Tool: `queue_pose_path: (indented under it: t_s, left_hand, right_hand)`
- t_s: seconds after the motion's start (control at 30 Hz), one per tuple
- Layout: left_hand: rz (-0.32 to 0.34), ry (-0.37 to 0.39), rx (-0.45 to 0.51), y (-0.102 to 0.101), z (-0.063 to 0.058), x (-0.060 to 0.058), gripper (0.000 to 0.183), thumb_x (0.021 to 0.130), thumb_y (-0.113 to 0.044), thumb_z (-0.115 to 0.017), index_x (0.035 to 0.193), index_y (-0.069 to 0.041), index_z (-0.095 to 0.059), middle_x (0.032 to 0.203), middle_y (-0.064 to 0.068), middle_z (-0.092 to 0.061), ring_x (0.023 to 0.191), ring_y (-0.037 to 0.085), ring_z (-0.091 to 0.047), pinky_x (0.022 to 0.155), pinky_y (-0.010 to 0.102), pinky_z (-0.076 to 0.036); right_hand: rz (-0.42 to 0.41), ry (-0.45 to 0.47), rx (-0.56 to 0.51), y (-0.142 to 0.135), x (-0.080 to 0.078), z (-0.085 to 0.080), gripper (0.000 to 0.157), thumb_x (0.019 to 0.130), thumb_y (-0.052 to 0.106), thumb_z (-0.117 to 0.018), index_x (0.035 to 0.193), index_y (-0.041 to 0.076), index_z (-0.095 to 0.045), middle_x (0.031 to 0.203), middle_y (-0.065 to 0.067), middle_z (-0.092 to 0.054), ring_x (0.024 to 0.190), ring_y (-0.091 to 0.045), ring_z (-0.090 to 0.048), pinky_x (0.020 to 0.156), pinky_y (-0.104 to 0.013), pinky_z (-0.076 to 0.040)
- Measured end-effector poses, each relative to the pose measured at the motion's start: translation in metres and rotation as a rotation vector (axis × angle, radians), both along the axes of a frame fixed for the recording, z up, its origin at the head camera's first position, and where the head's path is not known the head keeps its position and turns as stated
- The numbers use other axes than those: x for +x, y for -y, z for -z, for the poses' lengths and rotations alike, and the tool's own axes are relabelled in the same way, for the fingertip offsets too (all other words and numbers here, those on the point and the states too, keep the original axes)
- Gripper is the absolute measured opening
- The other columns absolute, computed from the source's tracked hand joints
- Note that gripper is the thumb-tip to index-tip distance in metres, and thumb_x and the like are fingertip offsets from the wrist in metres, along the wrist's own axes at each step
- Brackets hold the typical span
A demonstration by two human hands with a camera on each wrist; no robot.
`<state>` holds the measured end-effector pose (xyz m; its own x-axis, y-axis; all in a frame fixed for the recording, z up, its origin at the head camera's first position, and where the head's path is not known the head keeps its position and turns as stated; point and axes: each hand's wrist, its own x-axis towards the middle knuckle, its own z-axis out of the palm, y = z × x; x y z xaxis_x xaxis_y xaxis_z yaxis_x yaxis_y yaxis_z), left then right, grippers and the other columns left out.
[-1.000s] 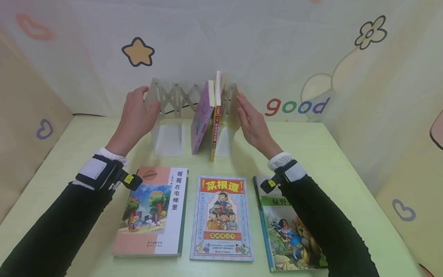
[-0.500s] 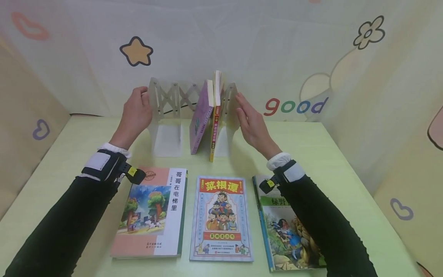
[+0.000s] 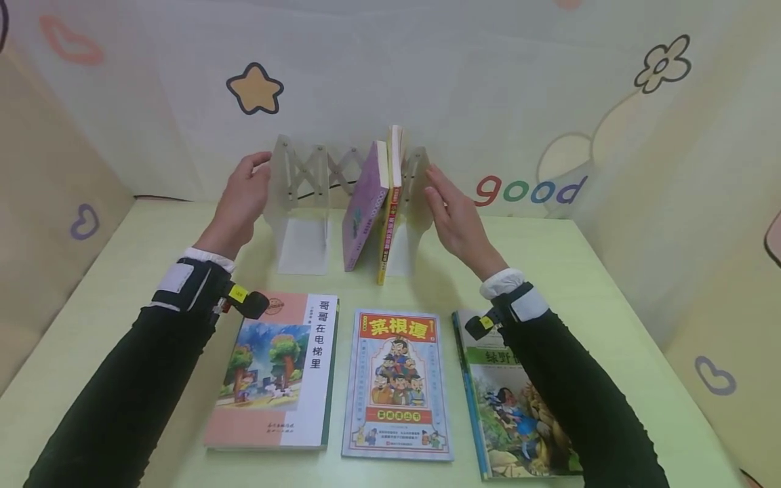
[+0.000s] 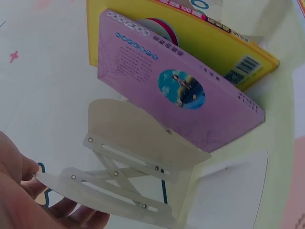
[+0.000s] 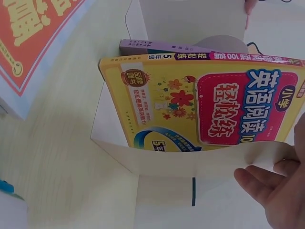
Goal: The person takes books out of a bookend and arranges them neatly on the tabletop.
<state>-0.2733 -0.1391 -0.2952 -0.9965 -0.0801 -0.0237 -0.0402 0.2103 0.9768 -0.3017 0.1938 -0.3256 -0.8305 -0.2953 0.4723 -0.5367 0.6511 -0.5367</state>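
Observation:
My left hand is at the outer side of the left end panel of a pale folding bookend. In the left wrist view, its fingers lie along the panel's outer face. My right hand rests its fairly straight fingertips on the outside of the right end panel. Between the panels, a purple book leans right against a yellow-covered book, which stands near the right panel. The bookend's crossed struts show in the gap left of the purple book.
Lying in front on the pale table are a pink-and-white book, a light blue book and a green-titled book, the last partly under my right sleeve. A patterned cloth wall stands behind the bookend.
My left thumb has come off the front of the left panel, and that hand now sits at its outer side. The right hand stays on its panel. The head view has shifted slightly.

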Motion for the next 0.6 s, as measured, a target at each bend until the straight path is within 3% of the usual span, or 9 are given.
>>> queue_pose_path:
  t_s: [0.2,0.37,0.5,0.6]
  left_hand:
    - [0.007,0.019,0.071,-0.001,-0.002,0.001,0.057,0.102,-0.043,-0.032,0.154,-0.021,-0.023,0.150,0.005,-0.033,0.132,0.025,-0.036,0.107,0.046,-0.030]
    - [0.005,0.049,0.075,-0.001,-0.003,0.001,0.058,0.101,-0.046,-0.033,0.155,-0.024,-0.024,0.151,0.004,-0.033,0.132,0.025,-0.035,0.106,0.047,-0.030]
    - [-0.005,0.071,0.093,0.000,-0.003,0.000,0.058,0.101,-0.047,-0.034,0.154,-0.026,-0.025,0.149,0.003,-0.034,0.131,0.025,-0.035,0.105,0.047,-0.031]
    - [-0.003,0.065,0.122,0.000,-0.002,0.001,0.057,0.102,-0.045,-0.033,0.155,-0.025,-0.025,0.150,0.002,-0.034,0.132,0.025,-0.034,0.106,0.046,-0.030]
  right_hand:
    - [0.047,0.064,-0.002,0.005,0.004,-0.006,0.055,0.103,0.039,-0.037,0.150,0.010,-0.038,0.154,0.001,-0.031,0.140,-0.012,-0.029,0.111,-0.026,-0.024]
    - [0.054,0.105,-0.038,0.010,0.007,-0.012,0.058,0.103,0.042,-0.034,0.149,0.008,-0.038,0.152,-0.005,-0.036,0.139,-0.018,-0.033,0.110,-0.032,-0.027]
    - [0.054,0.033,-0.056,0.017,0.008,-0.017,0.048,0.103,0.040,-0.034,0.130,0.005,-0.051,0.123,-0.009,-0.054,0.116,-0.021,-0.049,0.098,-0.034,-0.040]
    - [0.044,-0.057,-0.054,0.024,0.010,-0.020,0.042,0.103,0.040,-0.035,0.117,0.005,-0.052,0.108,-0.008,-0.050,0.103,-0.020,-0.047,0.088,-0.034,-0.042]
